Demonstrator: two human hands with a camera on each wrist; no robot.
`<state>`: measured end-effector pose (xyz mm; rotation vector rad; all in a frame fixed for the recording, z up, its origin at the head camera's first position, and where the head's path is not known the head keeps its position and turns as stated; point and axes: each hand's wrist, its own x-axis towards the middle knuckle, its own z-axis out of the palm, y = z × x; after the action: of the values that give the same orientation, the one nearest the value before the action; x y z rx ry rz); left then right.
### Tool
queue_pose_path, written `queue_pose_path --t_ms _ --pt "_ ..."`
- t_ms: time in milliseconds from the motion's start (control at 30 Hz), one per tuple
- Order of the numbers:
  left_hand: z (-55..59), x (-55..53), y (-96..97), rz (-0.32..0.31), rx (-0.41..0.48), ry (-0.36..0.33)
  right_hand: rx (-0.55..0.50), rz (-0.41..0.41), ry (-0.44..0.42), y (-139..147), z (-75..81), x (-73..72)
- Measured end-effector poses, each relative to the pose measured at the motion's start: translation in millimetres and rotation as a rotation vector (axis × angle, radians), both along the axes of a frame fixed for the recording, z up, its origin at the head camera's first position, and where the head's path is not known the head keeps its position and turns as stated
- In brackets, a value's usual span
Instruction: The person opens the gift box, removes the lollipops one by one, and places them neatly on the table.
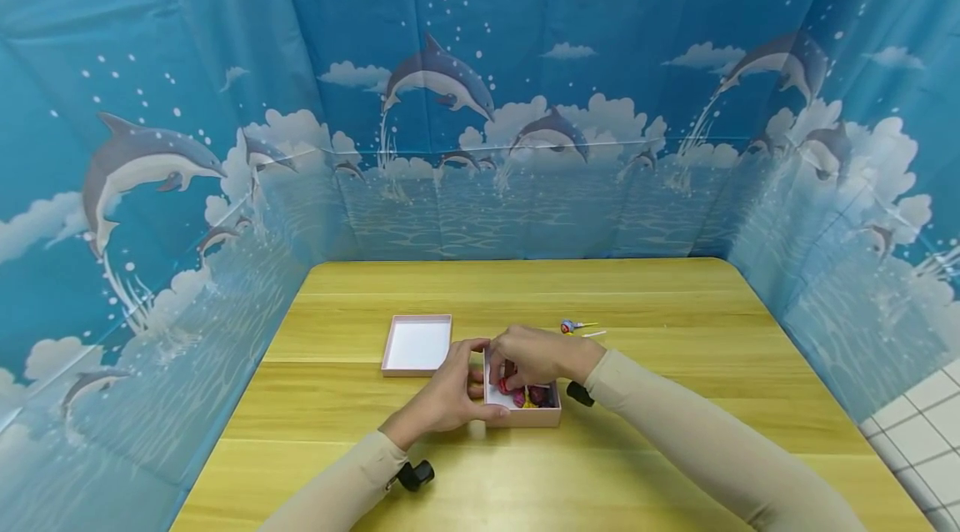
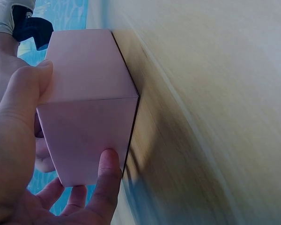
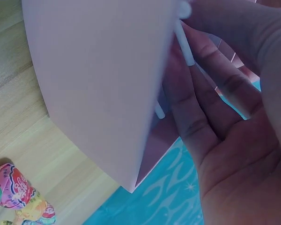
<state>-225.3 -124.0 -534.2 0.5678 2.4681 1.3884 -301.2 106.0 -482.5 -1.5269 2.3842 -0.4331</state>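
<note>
A pink box (image 1: 522,418) stands uncovered on the table, with wrapped lollipops (image 1: 538,396) in red, pink and yellow lying inside. My left hand (image 1: 450,394) grips its left side; in the left wrist view the thumb lies along one wall (image 2: 89,65) and the index fingertip presses the adjoining one. My right hand (image 1: 528,353) reaches down into the box and pinches a red lollipop (image 1: 503,387). Its white stick (image 3: 185,44) shows between the fingers in the right wrist view, where the box wall hides the candy end.
Left of the box lies its shallow lid (image 1: 418,344), white inside facing up. Behind the right hand, a few more lollipops (image 1: 567,326) lie on the yellow wooden table (image 1: 660,449). Dolphin-printed curtains (image 1: 555,207) enclose the back and both sides.
</note>
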Motion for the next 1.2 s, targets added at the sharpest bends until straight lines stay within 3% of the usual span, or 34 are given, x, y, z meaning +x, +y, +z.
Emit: queue_pose_path --t_ms 367,1200 --pt "0.6 1.6 -0.2 -0.009 0.007 -0.009 0.008 -0.035 -0.090 4.1 -1.3 3.9" --pt "0.2 0.6 0.3 -0.005 -0.058 0.045 -0.015 -0.026 -0.068 6.8 0.6 2.8"
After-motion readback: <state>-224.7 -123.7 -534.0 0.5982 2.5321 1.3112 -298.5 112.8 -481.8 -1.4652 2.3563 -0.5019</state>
